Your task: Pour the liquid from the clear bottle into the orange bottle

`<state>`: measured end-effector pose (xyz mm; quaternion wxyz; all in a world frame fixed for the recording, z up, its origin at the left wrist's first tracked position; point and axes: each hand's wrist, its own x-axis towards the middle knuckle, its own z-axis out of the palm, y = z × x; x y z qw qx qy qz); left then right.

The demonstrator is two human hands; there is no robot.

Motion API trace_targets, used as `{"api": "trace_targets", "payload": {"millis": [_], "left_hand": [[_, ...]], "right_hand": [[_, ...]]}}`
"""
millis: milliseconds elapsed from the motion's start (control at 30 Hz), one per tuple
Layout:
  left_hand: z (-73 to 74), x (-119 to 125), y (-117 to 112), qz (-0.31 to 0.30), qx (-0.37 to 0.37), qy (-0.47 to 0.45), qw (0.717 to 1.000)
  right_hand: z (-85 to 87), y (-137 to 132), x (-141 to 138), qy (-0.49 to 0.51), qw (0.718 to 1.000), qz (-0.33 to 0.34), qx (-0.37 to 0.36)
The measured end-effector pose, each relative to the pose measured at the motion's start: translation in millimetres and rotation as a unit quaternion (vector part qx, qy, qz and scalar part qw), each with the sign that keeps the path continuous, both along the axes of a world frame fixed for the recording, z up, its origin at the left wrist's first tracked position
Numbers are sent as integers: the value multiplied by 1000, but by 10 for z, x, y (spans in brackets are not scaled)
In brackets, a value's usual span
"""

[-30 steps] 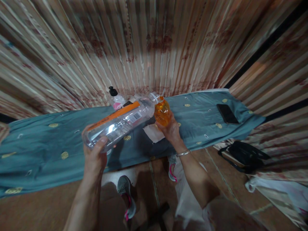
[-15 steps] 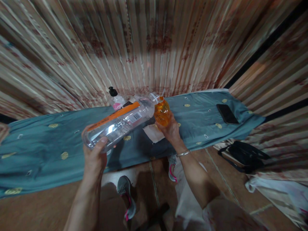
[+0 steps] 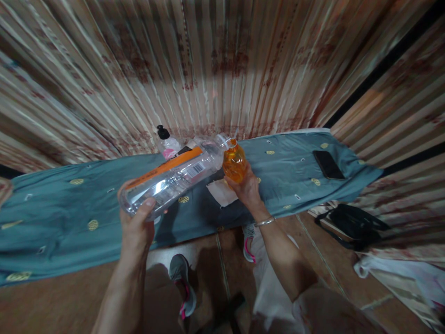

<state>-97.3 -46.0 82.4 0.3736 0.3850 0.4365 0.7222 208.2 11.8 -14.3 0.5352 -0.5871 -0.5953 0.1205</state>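
My left hand [image 3: 139, 222] is wrapped round the base of a large clear plastic bottle [image 3: 174, 178] with an orange label. The bottle is tilted, its neck pointing up and to the right. At its mouth is the open top of a small orange bottle [image 3: 234, 162], which my right hand [image 3: 246, 185] grips from the right. Whether the two rims touch, or liquid passes between them, I cannot tell. Below the small bottle a pale cloth or tissue [image 3: 222, 192] lies on the table. Behind the large bottle stands a clear pump bottle [image 3: 169, 143] with a black top, partly hidden.
A teal patterned cloth covers the long narrow table [image 3: 69, 218]. A dark phone [image 3: 328, 164] lies at its right end. Pleated curtains [image 3: 215, 69] hang behind. On the tiled floor at right are a black bag [image 3: 354, 225] and a white plastic bag [image 3: 403, 273].
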Motion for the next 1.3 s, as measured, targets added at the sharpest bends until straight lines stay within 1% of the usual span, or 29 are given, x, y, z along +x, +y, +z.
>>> {"api": "trace_targets", "payload": {"millis": [367,767,1067,1300], "left_hand": [[5,-2,-17,1,-3,0,1000],[-22,-13,-11,-1,9,17,1000],[15,-6,-20,10,8,17,1000],[-28,-21,-20,9,22,46,999]], "right_hand": [[-12,9,17,-6,1000,10,-13],[51,-16,-13,-3,1000,8,-10],[35,-3,-3,-5,1000,1,-17],[33,-8,-7,-9,1000,-10,-19]]}}
